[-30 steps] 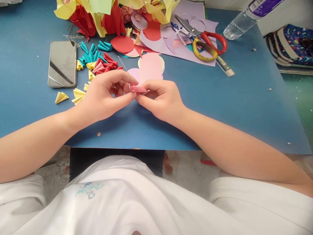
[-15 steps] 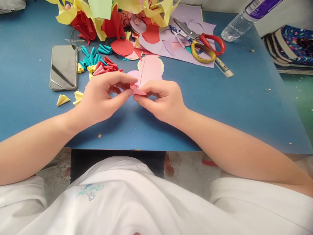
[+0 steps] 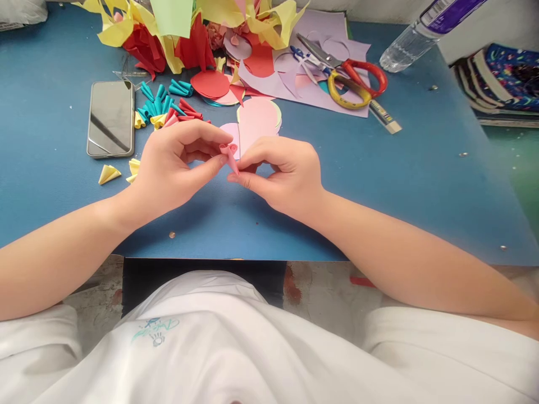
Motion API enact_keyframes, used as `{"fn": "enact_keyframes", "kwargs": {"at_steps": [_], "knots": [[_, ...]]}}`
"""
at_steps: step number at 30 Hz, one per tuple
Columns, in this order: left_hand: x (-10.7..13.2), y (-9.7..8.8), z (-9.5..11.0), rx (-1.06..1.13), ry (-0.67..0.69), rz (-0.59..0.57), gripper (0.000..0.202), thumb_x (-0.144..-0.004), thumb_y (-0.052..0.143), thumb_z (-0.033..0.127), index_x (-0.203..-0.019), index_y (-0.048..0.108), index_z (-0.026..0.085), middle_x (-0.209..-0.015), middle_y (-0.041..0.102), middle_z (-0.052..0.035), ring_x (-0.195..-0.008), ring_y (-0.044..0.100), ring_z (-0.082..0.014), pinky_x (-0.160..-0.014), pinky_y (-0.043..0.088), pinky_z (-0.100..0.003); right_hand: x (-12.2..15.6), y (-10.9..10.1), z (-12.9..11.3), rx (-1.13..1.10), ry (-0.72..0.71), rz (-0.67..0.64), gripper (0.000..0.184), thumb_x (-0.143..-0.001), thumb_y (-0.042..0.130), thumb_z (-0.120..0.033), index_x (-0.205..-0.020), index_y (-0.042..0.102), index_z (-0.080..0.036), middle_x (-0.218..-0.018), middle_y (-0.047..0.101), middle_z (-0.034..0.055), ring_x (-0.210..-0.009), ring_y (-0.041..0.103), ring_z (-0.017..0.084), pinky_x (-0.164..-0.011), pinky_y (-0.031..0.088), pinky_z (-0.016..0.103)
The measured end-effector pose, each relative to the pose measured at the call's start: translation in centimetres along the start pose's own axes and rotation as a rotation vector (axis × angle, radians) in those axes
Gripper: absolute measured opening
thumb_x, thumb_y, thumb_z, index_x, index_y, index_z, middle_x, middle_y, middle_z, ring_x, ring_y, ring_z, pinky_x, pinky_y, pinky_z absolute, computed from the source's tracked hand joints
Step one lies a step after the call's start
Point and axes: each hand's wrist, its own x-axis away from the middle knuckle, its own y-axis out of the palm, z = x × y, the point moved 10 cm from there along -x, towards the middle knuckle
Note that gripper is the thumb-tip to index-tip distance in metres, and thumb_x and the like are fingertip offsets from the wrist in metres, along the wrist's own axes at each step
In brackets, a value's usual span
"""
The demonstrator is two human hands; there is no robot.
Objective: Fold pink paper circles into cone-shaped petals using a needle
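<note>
A small pink paper piece (image 3: 230,154), with two curled rolls on top and a pointed lower end, is held up between my hands over the table's near half. My left hand (image 3: 174,157) pinches its curled side between thumb and forefinger. Down at the point, the thumb and fingertips of my right hand (image 3: 288,171) are closed on it. Just behind lie a light pink paper sheet (image 3: 257,119) and a lilac paper round (image 3: 229,133). Rolled cones in teal (image 3: 158,101), red (image 3: 189,109) and yellow (image 3: 109,174) paper lie beyond and beside my left hand.
A phone (image 3: 110,119) lies at the left. Scissors (image 3: 349,73) and a cutter blade (image 3: 385,116) rest by cut lilac sheets (image 3: 332,33). Red paper circles (image 3: 210,84) and crumpled yellow paper (image 3: 278,22) sit at the back. A water bottle (image 3: 410,47) stands back right.
The pink paper piece has been turned: its pointed end now slopes downward, where before it pointed right. My right fingers have followed the tip; my left hand has barely shifted.
</note>
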Motion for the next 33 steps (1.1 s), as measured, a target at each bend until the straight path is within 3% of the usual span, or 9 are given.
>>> {"fn": "enact_keyframes", "kwargs": {"at_steps": [6,8,15,19,25,30,33], "knots": [[0.0,0.0,-0.1,0.004,-0.019,0.009,0.028,-0.088,0.086,0.004,-0.111,0.092,0.017,-0.103,0.091,-0.0047,-0.091,0.088,-0.0144,-0.087,0.074,-0.023,0.1,-0.1,-1.1,-0.026,-0.091,0.006,0.021,-0.094,0.099,-0.017,-0.087,0.082,-0.028,-0.087,0.086,-0.0016,-0.073,0.078,0.02,-0.073,0.069,0.039],[0.0,0.0,-0.2,-0.011,-0.043,0.015,0.028,-0.087,0.085,0.003,-0.111,0.091,0.016,-0.103,0.091,-0.0051,-0.091,0.087,-0.0146,-0.084,0.072,-0.025,0.1,0.1,-0.8,-0.044,-0.05,-0.009,0.024,-0.092,0.102,-0.018,-0.085,0.081,-0.027,-0.086,0.086,-0.0014,-0.073,0.079,0.019,-0.073,0.07,0.039],[0.3,0.6,-1.0,-0.095,-0.169,-0.036,0.027,-0.086,0.08,0.004,-0.111,0.083,0.014,-0.101,0.087,-0.0046,-0.089,0.079,-0.0142,-0.075,0.058,-0.027,0.5,0.3,0.4,-0.201,0.192,0.023,0.037,-0.087,0.109,-0.052,-0.083,0.08,-0.029,-0.086,0.084,0.0003,-0.077,0.077,0.022,-0.078,0.072,0.043],[0.8,1.2,-2.1,-0.103,-0.348,-0.091,0.026,-0.089,0.084,0.013,-0.113,0.076,0.015,-0.102,0.08,-0.0034,-0.091,0.076,-0.0164,-0.081,0.061,-0.03,0.5,0.1,1.6,-0.237,0.282,0.085,0.045,-0.085,0.109,-0.06,-0.083,0.076,-0.028,-0.083,0.08,-0.0007,-0.076,0.073,0.019,-0.076,0.068,0.04],[1.8,1.0,-4.3,-0.01,-0.589,-0.047,0.037,-0.082,0.094,0.027,-0.112,0.074,0.022,-0.091,0.076,0.0,-0.076,0.073,-0.0167,-0.065,0.054,-0.028,0.5,0.2,3.4,-0.279,0.384,0.097,0.052,-0.08,0.109,-0.066,-0.08,0.074,-0.027,-0.081,0.075,0.0005,-0.075,0.068,0.021,-0.073,0.064,0.042],[3.1,2.0,-5.3,0.157,-0.806,-0.059,0.042,-0.079,0.095,0.025,-0.115,0.074,0.025,-0.086,0.075,0.0012,-0.08,0.075,-0.017,-0.067,0.057,-0.026,0.5,0.4,3.6,-0.321,0.421,0.074,0.052,-0.071,0.116,-0.063,-0.079,0.075,-0.032,-0.084,0.076,0.0021,-0.08,0.069,0.026,-0.081,0.066,0.051],[3.6,2.4,-5.2,0.191,-0.859,-0.072,0.04,-0.077,0.094,0.022,-0.112,0.074,0.024,-0.083,0.074,0.0015,-0.08,0.073,-0.0162,-0.064,0.055,-0.023,0.6,0.4,3.6,-0.322,0.436,0.065,0.051,-0.07,0.116,-0.064,-0.078,0.076,-0.033,-0.084,0.078,0.0013,-0.081,0.069,0.026,-0.081,0.065,0.05]]}}
